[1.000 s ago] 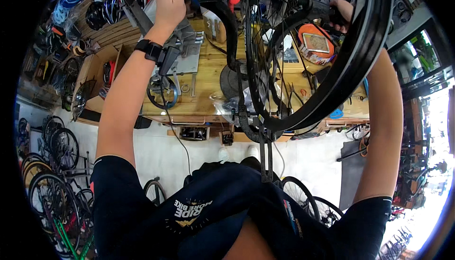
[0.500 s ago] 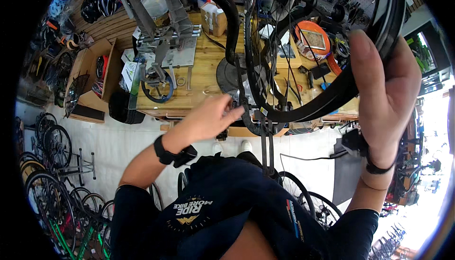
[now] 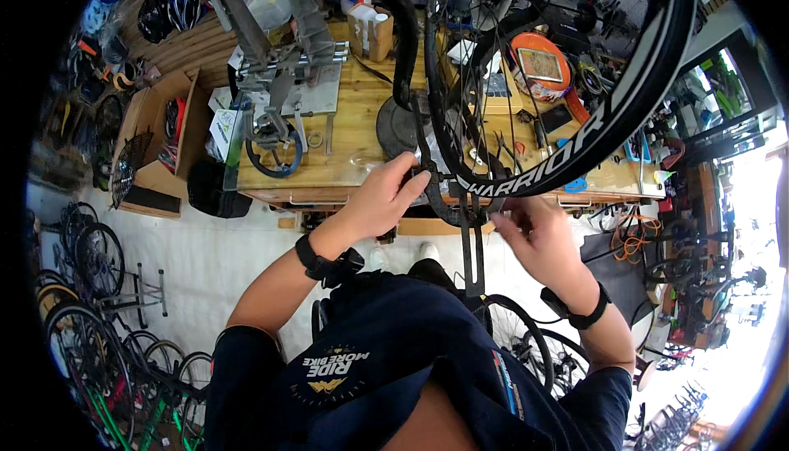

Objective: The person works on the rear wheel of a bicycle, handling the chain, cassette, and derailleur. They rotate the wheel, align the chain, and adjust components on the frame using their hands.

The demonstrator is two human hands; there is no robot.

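A bicycle wheel [image 3: 637, 110] with a black tyre and dark rim stands upright in a black truing stand [image 3: 401, 61] in front of me. At the wheel's near lower edge, my left hand [image 3: 385, 196] pinches the left side of the stand's gauge arm [image 3: 436, 192] between thumb and fingers. Opposite it, my right hand [image 3: 542, 237] is closed, thumb and curled fingers at the right side of the gauge, just below the rim. What its fingertips hold is hidden. Two flat dark bars [image 3: 472, 258] hang from the gauge toward me.
The wooden workbench [image 3: 353, 147] carries a metal fixture [image 3: 283, 106], a cardboard box [image 3: 370, 32], an orange round tub [image 3: 538, 65] and hand tools. An open carton [image 3: 160, 176] is beyond its left end. Several bicycles [image 3: 99, 250] stand at left; another wheel [image 3: 526, 336] is beside my legs.
My right hand has left the tyre at upper right and come down to the gauge. The wheel has turned, bringing pale rim lettering to the near side. My left hand has shifted slightly right.
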